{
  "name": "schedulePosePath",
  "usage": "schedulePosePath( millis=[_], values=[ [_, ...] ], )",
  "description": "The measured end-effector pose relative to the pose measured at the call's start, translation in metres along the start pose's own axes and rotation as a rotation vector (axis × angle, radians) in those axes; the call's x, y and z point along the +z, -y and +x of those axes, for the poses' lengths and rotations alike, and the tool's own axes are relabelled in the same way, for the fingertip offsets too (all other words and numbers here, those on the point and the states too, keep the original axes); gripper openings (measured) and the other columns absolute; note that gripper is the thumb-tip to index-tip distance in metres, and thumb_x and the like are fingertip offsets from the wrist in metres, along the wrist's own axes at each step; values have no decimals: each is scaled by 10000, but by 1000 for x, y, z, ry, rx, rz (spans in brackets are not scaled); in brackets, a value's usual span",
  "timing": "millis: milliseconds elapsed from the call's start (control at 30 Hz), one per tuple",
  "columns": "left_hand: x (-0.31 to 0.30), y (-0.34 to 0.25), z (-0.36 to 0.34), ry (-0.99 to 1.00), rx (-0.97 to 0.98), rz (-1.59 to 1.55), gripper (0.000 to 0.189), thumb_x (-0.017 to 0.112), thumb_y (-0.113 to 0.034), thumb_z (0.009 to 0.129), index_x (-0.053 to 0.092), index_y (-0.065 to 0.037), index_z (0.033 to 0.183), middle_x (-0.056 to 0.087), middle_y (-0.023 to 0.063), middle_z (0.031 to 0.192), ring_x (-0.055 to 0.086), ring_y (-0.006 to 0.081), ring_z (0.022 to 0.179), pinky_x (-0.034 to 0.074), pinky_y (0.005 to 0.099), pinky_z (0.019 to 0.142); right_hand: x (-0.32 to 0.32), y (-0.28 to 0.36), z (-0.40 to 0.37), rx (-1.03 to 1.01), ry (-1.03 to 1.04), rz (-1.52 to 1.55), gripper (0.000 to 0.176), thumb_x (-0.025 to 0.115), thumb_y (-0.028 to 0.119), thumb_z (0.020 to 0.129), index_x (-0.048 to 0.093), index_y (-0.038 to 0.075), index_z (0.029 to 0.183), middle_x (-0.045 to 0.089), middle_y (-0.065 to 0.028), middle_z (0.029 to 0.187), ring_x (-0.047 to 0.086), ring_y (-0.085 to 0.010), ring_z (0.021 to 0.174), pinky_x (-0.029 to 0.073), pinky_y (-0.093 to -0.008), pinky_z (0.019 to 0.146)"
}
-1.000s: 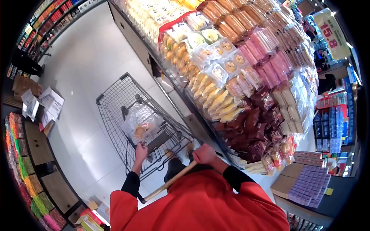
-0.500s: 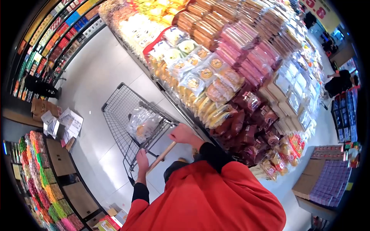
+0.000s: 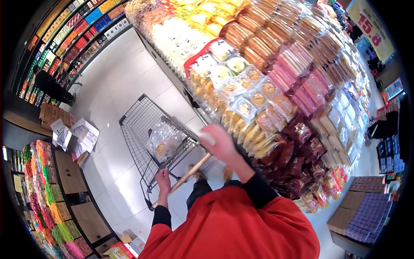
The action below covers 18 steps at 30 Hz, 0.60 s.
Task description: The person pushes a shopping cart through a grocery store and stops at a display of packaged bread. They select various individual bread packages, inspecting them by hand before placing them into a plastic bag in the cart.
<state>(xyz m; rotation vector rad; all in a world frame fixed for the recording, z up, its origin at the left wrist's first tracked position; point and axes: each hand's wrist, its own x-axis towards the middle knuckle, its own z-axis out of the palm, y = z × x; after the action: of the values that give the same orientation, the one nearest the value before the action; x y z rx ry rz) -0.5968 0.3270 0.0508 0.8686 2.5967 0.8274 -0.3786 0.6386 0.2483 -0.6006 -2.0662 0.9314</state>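
My left hand (image 3: 163, 178) grips the wooden handle bar (image 3: 188, 174) of a wire shopping cart (image 3: 137, 123). In the cart's basket lies a clear bag of golden buns (image 3: 163, 140). My right hand (image 3: 222, 143) is off the bar and raised just above its right end. It is blurred, with its fingers reaching toward the yellow and brown packaged cakes (image 3: 248, 129) at the edge of the display, and nothing shows in it. My red sleeves and jacket fill the bottom of the view.
A long display island (image 3: 276, 64) piled with wrapped pastries runs along the cart's right side. A 15.8 price sign (image 3: 371, 28) hangs above it. Opened cardboard boxes with papers (image 3: 71, 131) and colourful shelves (image 3: 39, 194) line the left. A person in dark clothes (image 3: 49, 86) stands far left.
My right hand has let go of the handle bar and lifted toward the pastry display. My left hand has stayed on the bar, and the cart has barely shifted.
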Motion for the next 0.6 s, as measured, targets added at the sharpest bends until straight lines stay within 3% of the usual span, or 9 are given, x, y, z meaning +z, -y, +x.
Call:
schedulePosePath(
  millis=[100,167,200,267,333,400,467,600],
  values=[
    [-3,17,11,18,-5,-67,389,524,-389,1076,694,-72,929,682,118,907,621,331,954,410,467,946,-37,1,51,-4,-178,-323,357,763,152,887,664,64,1217,671,-168,1210,640,-363,1152,521,-443,994],
    [-3,22,19,-2,50,-4,392,527,-399,1074,693,-75,928,682,109,904,625,318,942,395,472,985,-52,-9,73,62,-226,-629,562,782,228,878,576,67,1376,585,-187,1377,539,-376,1320,438,-504,1097],
    [0,22,20,-4,25,-26,384,539,-409,1066,697,-85,934,693,95,925,631,307,959,372,484,1014,-56,-19,80,61,-225,-652,562,782,228,878,576,67,1376,585,-187,1377,539,-376,1320,438,-504,1097],
    [-10,19,27,43,22,-47,387,524,-404,1068,691,-83,930,686,99,932,621,319,973,373,489,988,-60,-38,89,219,-209,-754,761,798,325,867,464,65,1498,475,-188,1515,420,-392,1434,319,-595,1169],
    [-16,17,30,72,21,-56,384,526,-388,1067,679,-77,901,676,107,919,620,337,954,385,495,939,-58,-48,92,260,-173,-847,802,796,360,868,438,73,1525,469,-183,1530,415,-387,1437,299,-613,1173],
    [-17,24,35,96,28,-80,369,543,-392,1062,692,-83,926,695,100,937,636,325,964,386,492,969,-55,-56,97,373,-87,-898,849,783,423,871,412,100,1563,467,-172,1547,400,-373,1459,242,-674,1179],
    [-22,30,38,131,44,-92,356,560,-395,1057,706,-89,951,714,94,954,651,313,974,386,488,999,-50,-61,100,383,-57,-939,830,783,400,874,419,86,1551,481,-170,1524,411,-370,1449,241,-689,1175],
    [-27,32,43,194,99,-166,331,595,-364,1048,717,-58,1018,731,132,989,675,341,983,473,474,894,-49,-66,105,443,-76,-901,788,775,351,878,437,65,1530,517,-172,1476,435,-366,1430,234,-689,1184]
  ],
)
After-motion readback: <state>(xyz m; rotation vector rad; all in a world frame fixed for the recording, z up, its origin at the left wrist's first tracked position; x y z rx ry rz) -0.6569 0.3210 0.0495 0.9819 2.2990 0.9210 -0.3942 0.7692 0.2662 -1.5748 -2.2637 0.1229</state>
